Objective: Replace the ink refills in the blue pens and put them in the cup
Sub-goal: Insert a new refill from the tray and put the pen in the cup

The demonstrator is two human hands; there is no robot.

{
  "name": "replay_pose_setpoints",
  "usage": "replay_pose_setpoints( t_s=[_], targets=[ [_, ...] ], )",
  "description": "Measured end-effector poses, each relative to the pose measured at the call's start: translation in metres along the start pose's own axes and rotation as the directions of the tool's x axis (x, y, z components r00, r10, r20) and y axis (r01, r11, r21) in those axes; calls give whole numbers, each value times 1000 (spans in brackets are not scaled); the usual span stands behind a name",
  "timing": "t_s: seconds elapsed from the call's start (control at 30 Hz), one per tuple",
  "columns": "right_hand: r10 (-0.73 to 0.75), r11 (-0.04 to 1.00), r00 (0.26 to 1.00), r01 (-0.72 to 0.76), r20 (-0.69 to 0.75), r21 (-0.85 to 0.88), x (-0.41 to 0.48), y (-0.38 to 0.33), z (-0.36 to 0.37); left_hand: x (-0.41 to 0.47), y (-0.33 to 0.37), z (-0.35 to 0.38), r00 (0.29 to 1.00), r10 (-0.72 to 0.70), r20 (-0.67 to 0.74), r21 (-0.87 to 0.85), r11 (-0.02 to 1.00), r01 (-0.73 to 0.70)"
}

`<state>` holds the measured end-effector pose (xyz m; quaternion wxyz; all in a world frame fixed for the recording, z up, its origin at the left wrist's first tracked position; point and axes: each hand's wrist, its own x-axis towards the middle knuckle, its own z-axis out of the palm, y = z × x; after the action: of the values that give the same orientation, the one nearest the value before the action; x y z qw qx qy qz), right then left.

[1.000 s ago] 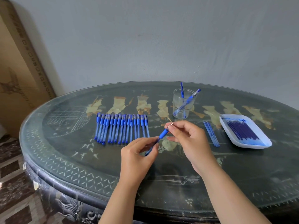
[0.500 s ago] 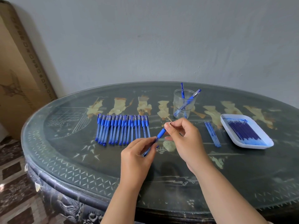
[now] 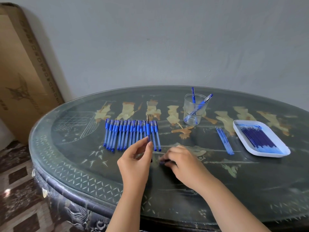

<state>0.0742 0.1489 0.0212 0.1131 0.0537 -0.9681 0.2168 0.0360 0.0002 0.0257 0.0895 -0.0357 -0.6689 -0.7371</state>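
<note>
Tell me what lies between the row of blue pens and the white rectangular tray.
Head view: a few loose blue ink refills on the dark glass-topped table, touching neither.

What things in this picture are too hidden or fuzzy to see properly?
Head view only:
- The small blue piece in the right hand: blurred, half covered by fingers.
- Lower end of the pen in the left hand: hidden behind its fingers.
- Print on the upright pen in the cup: too small.
- The refills in the tray: overlapping, cannot be counted.
- The cardboard box: cut off by the left edge.
</note>
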Motion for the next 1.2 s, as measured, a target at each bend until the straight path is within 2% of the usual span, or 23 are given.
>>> replay_pose_setpoints(
  t_s=[0.13,0.17,0.23,0.3,0.37,0.43,0.5,0.93,1.2],
  targets=[
    [82,997,995,-81,-65,9,-1,2,0,0,-2,0,998,-9,58,-2,1000,9],
    [128,990,983,-120,-130,68,-1,2,-3,-1,-1,1,996,-7,90,8,1000,7],
    [270,931,921,-175,-281,319,-1,0,-16,-3,1,2,988,-3,157,19,1000,0],
    [452,752,828,-154,-331,641,-1,-4,-33,-5,3,3,973,17,229,40,999,-27],
    [565,522,770,-54,-297,852,0,-10,-49,-7,4,4,953,44,301,90,993,-74],
    [578,370,770,49,-271,928,-1,-16,-62,-9,3,5,936,56,348,127,986,-106],
    [561,327,784,87,-268,941,-2,-22,-68,-9,2,6,927,63,370,136,983,-121],
    [422,574,873,-50,-243,817,-4,-18,-65,-9,0,8,908,111,404,170,966,-194],
    [383,654,900,-104,-210,749,-1,-14,-58,-8,-2,8,907,127,401,166,964,-208]
  ],
)
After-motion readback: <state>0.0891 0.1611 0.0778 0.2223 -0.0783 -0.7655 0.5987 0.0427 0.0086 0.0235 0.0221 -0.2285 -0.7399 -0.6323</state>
